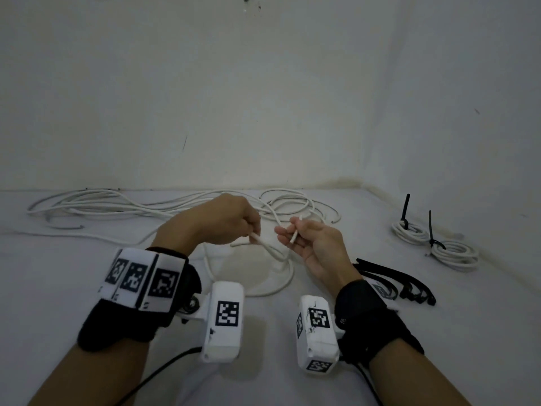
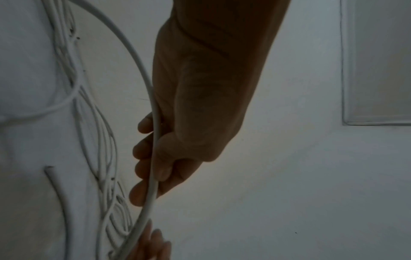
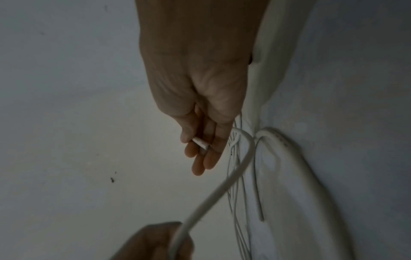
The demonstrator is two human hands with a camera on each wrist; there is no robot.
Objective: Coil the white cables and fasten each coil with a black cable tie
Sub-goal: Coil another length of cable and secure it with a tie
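Two tied coils lie near the bench's far right corner, each cinched by one black tie, well apart from the hands. A bunch of loose ties lies just right of the right wrist; their number cannot be told. Loose cables sprawl along the far edge.

Mid-bench, the left hand grips one cable; the right hand pinches its cut end between thumb and fingers. The near edge and the left side offer open room.
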